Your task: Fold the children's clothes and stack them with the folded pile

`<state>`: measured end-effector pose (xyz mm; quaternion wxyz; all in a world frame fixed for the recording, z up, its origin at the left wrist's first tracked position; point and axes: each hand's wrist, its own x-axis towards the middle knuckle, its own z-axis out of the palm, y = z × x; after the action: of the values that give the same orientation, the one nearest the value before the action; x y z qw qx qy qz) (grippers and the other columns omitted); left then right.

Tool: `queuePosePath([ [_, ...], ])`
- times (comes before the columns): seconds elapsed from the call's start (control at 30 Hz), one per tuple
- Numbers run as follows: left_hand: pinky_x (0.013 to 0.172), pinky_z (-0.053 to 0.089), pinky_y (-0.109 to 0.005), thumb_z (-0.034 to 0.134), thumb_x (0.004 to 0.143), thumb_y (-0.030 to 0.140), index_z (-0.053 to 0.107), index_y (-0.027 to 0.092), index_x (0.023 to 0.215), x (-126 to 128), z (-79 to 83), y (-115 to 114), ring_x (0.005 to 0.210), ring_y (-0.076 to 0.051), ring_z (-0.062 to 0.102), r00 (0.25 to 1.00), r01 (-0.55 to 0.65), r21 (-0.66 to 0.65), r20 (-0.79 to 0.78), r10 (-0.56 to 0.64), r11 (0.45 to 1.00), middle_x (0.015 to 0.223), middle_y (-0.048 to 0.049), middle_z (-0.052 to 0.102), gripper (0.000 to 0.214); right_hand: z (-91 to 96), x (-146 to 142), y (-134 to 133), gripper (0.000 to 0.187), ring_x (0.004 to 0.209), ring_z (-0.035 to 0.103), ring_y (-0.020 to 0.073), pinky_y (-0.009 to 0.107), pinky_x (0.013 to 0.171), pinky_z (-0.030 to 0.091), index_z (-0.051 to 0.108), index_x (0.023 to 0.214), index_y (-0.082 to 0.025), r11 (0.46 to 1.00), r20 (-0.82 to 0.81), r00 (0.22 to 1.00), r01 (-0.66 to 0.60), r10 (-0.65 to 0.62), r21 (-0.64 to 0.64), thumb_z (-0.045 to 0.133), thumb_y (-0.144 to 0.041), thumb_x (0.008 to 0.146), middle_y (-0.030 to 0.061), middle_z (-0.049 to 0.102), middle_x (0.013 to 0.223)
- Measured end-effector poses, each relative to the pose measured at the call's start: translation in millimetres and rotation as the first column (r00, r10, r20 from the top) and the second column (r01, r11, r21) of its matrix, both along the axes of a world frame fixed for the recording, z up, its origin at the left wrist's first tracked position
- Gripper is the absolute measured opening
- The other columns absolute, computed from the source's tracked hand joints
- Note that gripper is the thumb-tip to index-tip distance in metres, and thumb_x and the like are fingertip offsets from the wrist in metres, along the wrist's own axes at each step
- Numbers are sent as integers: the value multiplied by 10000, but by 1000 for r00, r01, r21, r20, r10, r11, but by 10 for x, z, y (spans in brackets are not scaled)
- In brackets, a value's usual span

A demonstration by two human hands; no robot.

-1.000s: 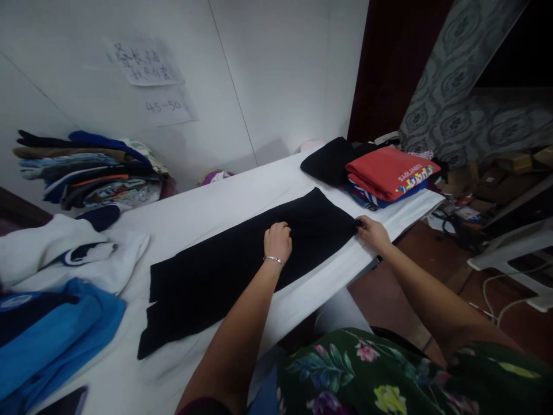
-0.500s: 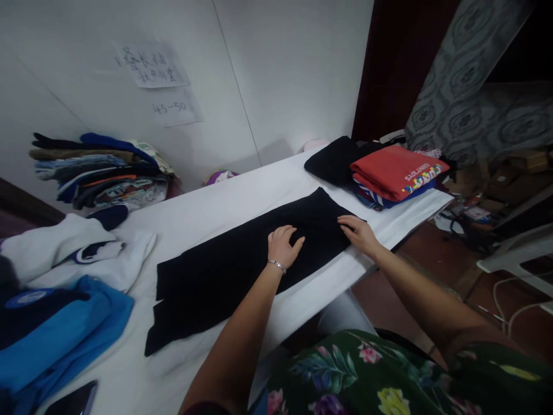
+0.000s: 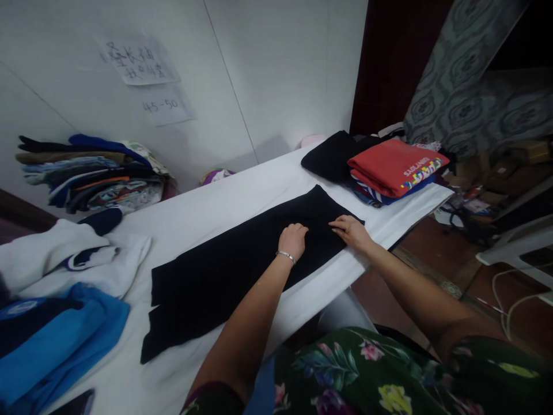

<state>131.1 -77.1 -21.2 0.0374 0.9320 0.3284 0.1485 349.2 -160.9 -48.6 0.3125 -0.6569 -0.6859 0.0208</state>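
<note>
A black garment [image 3: 242, 253] lies stretched out lengthwise on the white-covered table [image 3: 254, 184]. Its left end splits into two parts with a notch between them, and its exact kind is hard to make out. My left hand [image 3: 294, 239], with a bracelet at the wrist, is on the garment right of its middle, fingers curled and closed on the cloth. Close to the garment's right end, my right hand [image 3: 349, 230] has its thumb and fingers pinched together on the fabric. A narrow stretch of black cloth shows between the two hands.
Folded clothes, with a red garment [image 3: 397, 164] on top and a black one [image 3: 328, 155] beside it, sit at the table's right end. Blue [image 3: 86, 328] and white [image 3: 52, 248] clothes lie loose at left, near a phone [image 3: 75, 403]. A clothes pile [image 3: 95, 173] stands behind.
My left hand has shifted slightly right and its spread fingers have closed. My right hand has moved a little left, its fingers now pinched. The view has shifted slightly.
</note>
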Motion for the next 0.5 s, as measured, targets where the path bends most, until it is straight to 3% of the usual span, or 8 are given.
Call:
queuePosePath([
  [0.1,792,436,-355,417,866,111,652,198,1001,-50,-67,-54,912,-213,531,997,-33,10,65,33,999,988,-72,629,284,13,-13,39,241,862,546,222,370,775,436,721,962,-268,1000,103,995,-3,6,-28,504,-293,860,69,630,946],
  [0.17,804,434,-353,414,867,113,644,197,1014,-80,-94,-82,918,-206,527,994,-27,10,107,25,1000,999,-68,626,285,23,-40,67,214,849,544,219,369,774,422,721,884,-250,1000,88,996,0,3,-31,515,-295,853,69,634,917],
  [0.23,814,434,-354,407,870,113,637,195,1027,-105,-116,-93,921,-201,525,990,-12,6,144,11,1000,1002,-67,625,290,39,-70,86,197,836,549,210,363,780,417,691,800,-226,1000,-29,999,22,-23,-22,514,-301,845,60,634,872],
  [0.3,821,436,-353,403,870,108,632,197,1034,-125,-135,-92,921,-196,525,984,-4,3,178,3,1000,1003,-66,624,295,65,-78,80,203,807,561,197,349,764,430,637,755,-212,997,-270,959,80,-80,-12,499,-334,841,48,632,822],
  [0.33,825,437,-351,404,869,105,630,197,1037,-132,-144,-90,921,-194,526,981,0,3,194,-1,1000,1003,-65,623,296,82,-62,62,211,793,569,191,339,745,442,612,752,-209,994,-420,901,107,-103,-14,495,-363,836,41,633,803],
  [0.4,831,439,-345,406,869,105,626,196,1041,-143,-156,-86,919,-189,528,975,9,4,222,-10,1000,1005,-62,625,294,123,25,-10,235,759,589,177,313,690,463,569,759,-211,989,-694,709,149,-122,-21,501,-428,817,30,634,779],
  [0.5,834,443,-334,408,870,106,627,190,1035,-152,-158,-87,914,-180,532,965,19,2,260,-18,1000,999,-58,630,287,176,315,-216,254,701,606,156,282,613,473,515,759,-222,981,-903,423,196,-80,5,574,-469,759,11,621,772],
])
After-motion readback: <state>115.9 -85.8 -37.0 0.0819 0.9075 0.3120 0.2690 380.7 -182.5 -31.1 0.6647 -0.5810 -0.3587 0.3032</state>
